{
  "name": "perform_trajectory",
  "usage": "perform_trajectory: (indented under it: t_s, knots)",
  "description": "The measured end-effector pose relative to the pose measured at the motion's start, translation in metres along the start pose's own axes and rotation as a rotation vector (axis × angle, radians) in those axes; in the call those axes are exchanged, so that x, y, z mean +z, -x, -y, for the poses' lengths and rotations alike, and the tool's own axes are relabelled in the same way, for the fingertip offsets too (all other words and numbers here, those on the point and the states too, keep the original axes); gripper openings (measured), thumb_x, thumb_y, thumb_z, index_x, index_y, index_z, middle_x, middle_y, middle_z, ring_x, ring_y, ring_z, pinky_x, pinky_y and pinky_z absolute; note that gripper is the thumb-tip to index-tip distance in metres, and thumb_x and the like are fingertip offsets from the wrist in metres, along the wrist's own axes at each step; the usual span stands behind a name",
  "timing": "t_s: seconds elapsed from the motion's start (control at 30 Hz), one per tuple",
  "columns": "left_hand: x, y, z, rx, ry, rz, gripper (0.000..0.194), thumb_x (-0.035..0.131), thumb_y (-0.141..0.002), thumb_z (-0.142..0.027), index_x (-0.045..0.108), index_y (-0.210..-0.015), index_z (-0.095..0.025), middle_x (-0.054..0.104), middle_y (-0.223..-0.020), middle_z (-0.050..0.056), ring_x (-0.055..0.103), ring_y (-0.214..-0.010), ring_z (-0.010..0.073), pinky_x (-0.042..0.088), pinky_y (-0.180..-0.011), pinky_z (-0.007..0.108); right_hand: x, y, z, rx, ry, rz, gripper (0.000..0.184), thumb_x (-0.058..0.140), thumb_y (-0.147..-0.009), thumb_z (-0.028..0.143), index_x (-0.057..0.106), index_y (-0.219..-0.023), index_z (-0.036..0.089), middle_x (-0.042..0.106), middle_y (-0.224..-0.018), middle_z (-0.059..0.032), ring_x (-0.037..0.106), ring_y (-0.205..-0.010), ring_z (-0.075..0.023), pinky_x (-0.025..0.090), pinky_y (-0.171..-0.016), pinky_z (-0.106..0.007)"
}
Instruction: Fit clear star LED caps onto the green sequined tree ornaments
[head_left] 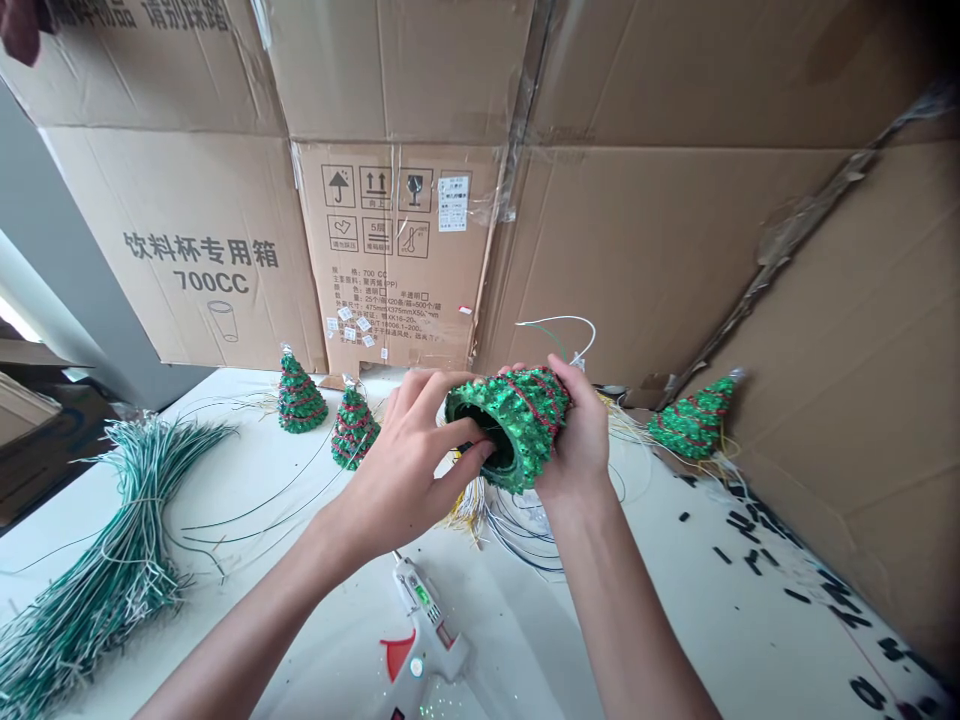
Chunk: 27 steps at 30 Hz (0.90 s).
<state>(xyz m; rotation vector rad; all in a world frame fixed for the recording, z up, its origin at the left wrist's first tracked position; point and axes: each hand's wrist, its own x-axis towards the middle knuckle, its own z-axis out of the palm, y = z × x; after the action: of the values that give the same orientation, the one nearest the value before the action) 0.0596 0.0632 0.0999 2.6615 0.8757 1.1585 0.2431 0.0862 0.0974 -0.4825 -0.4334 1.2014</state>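
My right hand (577, 440) grips a green sequinned cone tree (525, 415) with red trim, held sideways above the table with its open base facing me. A white and green wire (559, 322) loops out from its tip. My left hand (409, 460) is at the cone's open base, with the thumb and a finger reaching into the hollow; what they pinch there is hidden. Below the hands lies a bunch of thin wires (517, 520).
Two small green trees (300, 395) (352, 428) stand at the back left, another (694, 420) lies at the right. A white glue gun (424, 635) rests near the front edge. A thick bundle of green-white wires (112, 560) lies left. Cardboard boxes (405, 250) wall the back and right.
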Motion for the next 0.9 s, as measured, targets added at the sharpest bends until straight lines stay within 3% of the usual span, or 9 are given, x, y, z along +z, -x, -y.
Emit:
perform_trajectory:
  t_s: [0.17, 0.3, 0.43, 0.6, 0.9]
  knots:
    - [-0.005, 0.000, 0.001, 0.031, -0.046, 0.032, 0.024, 0.056, -0.111, -0.022, 0.079, -0.103, -0.024, 0.052, -0.161, 0.007, 0.044, -0.144, 0.0328, 0.045, -0.120, 0.059, 0.006, 0.004, 0.000, 0.122, 0.024, -0.070, 0.023, 0.077, -0.085, 0.036, 0.070, -0.069, 0.021, 0.078, -0.075, -0.0059, 0.079, -0.078, -0.0267, 0.070, -0.082, -0.046]
    - [-0.004, 0.000, 0.002, -0.001, -0.106, -0.034, 0.026, 0.057, -0.110, -0.020, 0.081, -0.100, -0.023, 0.049, -0.167, 0.006, 0.044, -0.145, 0.0349, 0.045, -0.118, 0.063, 0.008, 0.006, -0.001, 0.123, 0.024, -0.098, 0.020, 0.078, -0.084, 0.035, 0.071, -0.071, 0.022, 0.078, -0.076, -0.0042, 0.078, -0.078, -0.0253, 0.070, -0.083, -0.045]
    - [0.004, 0.001, 0.004, -0.023, -0.142, -0.104, 0.020, 0.069, -0.104, -0.020, 0.083, -0.090, -0.024, 0.057, -0.162, 0.005, 0.049, -0.140, 0.0377, 0.048, -0.111, 0.066, 0.010, 0.009, -0.004, 0.159, 0.017, -0.057, 0.019, 0.079, -0.082, 0.036, 0.071, -0.071, 0.022, 0.078, -0.074, -0.0031, 0.077, -0.074, -0.0245, 0.069, -0.083, -0.045]
    - [0.018, 0.001, 0.009, -0.110, -0.080, -0.233, 0.019, 0.082, -0.086, -0.007, 0.083, -0.077, -0.023, 0.070, -0.146, 0.007, 0.058, -0.127, 0.0370, 0.057, -0.101, 0.061, 0.014, 0.014, -0.009, 0.200, 0.034, -0.034, 0.019, 0.078, -0.083, 0.036, 0.072, -0.072, 0.022, 0.078, -0.075, -0.0023, 0.074, -0.069, -0.0226, 0.069, -0.083, -0.044]
    - [0.034, 0.005, 0.003, -0.123, -0.145, -0.355, 0.025, 0.073, -0.082, 0.004, 0.077, -0.080, -0.020, 0.072, -0.137, 0.009, 0.061, -0.119, 0.0342, 0.060, -0.095, 0.055, 0.013, 0.015, -0.012, 0.213, 0.086, -0.041, 0.025, 0.078, -0.083, 0.043, 0.075, -0.075, 0.019, 0.079, -0.081, -0.0065, 0.074, -0.072, -0.0244, 0.068, -0.080, -0.042]
